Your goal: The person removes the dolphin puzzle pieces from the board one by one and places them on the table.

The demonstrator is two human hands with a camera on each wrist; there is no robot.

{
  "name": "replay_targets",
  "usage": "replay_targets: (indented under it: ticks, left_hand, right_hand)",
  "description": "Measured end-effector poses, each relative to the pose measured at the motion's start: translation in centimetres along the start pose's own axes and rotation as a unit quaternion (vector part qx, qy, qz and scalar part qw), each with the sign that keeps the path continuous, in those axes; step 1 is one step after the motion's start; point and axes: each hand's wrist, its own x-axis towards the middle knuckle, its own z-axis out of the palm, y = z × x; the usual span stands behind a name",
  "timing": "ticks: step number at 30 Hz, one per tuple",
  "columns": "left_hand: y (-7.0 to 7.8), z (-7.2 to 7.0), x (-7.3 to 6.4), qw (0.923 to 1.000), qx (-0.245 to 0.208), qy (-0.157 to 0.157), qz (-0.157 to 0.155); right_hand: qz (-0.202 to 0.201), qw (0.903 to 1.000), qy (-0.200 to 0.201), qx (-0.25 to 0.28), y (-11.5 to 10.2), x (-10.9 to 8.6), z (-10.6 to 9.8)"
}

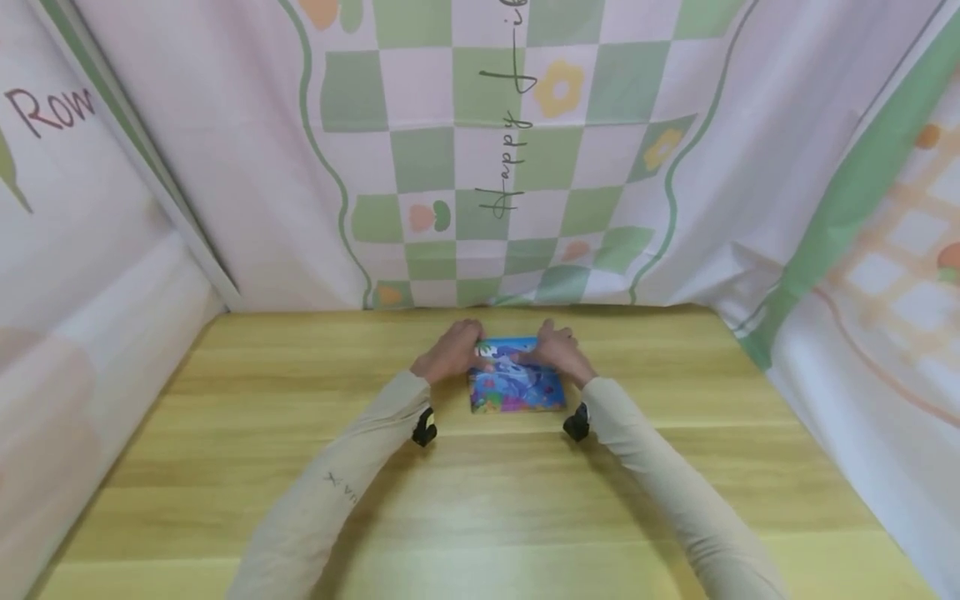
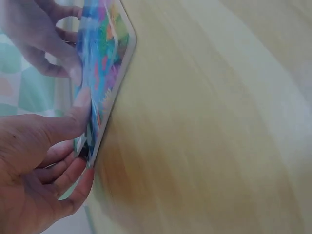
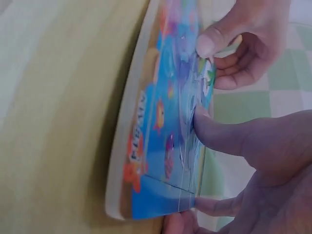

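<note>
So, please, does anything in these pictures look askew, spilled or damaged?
No spill or plain damage shows on the table or the picture board that the left hand and right hand hold. Only the checked cloth behind looks odd: its "Happy" lettering runs sideways, as if hung turned.

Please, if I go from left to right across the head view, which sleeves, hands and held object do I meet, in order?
Left sleeve → left hand → colourful picture board → right hand → right sleeve.
</note>
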Motion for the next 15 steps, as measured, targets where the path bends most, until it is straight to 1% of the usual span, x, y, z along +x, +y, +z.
replay_targets:
  ticks: [5,8,11,15]
  left_hand:
    - [-0.4,-0.8,0.4,0.9983,-0.057,0.008,0.0]
    - [-0.8,-0.9,0.4,0.997,-0.074,0.022,-0.002]
    - [-1.0,-0.7,0.2,0.9957,-0.087,0.03,-0.012]
    - [-1.3,-0.6,0.1,0.9947,-0.096,0.036,-0.013]
  right_hand:
    - [0.023,0.9992,-0.003,0.032,0.1,0.1,-0.6]
    - [0.031,0.9986,-0.005,0.042,0.0,0.0,-0.6]
    - [0.028,0.9991,-0.01,0.029,-0.2,0.0,-0.5]
    - [0.016,0.9998,-0.008,0.008,-0.4,-0.1,-0.4]
